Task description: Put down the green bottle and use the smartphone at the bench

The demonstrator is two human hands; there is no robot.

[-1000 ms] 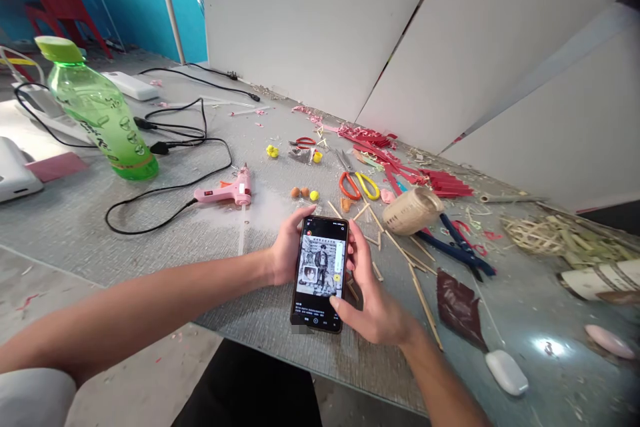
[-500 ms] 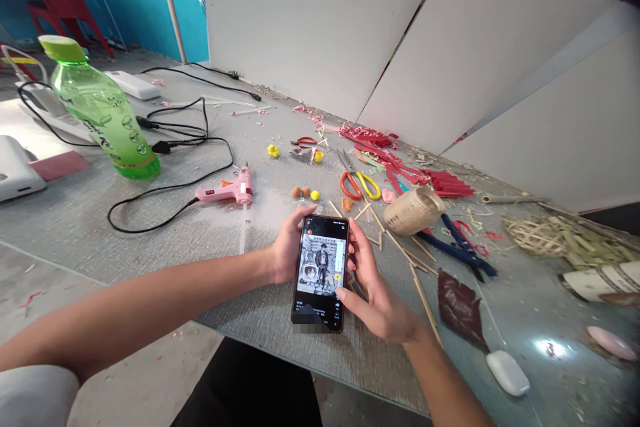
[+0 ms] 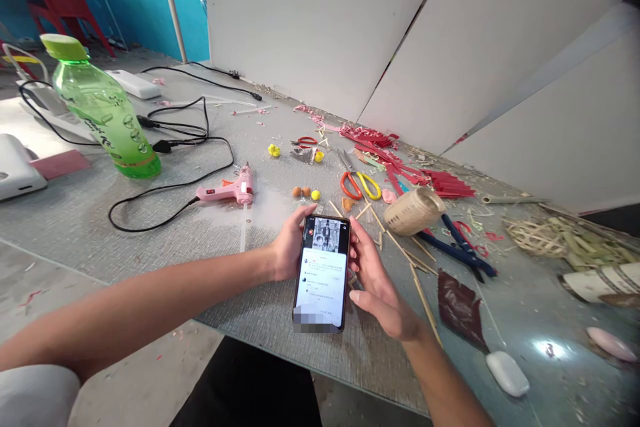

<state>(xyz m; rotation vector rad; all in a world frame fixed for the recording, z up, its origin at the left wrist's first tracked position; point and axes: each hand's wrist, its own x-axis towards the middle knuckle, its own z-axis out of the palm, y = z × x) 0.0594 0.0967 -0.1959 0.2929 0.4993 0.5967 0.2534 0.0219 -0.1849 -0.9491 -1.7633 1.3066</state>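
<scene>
Both hands cradle a phone (image 3: 323,273) just above the near edge of the surface (image 3: 75,220): left hand (image 3: 289,245) curled around its left side, right hand (image 3: 376,283) loosely closed along the right. Beyond lie bamboo sticks (image 3: 405,257), a pink glue gun (image 3: 229,191), scissors (image 3: 357,181) and a green bottle (image 3: 103,113)

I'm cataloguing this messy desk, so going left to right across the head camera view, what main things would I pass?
Green bottle → pink glue gun → phone held in both hands → orange and yellow scissors → small woven basket → blue pliers → white mouse.
</scene>
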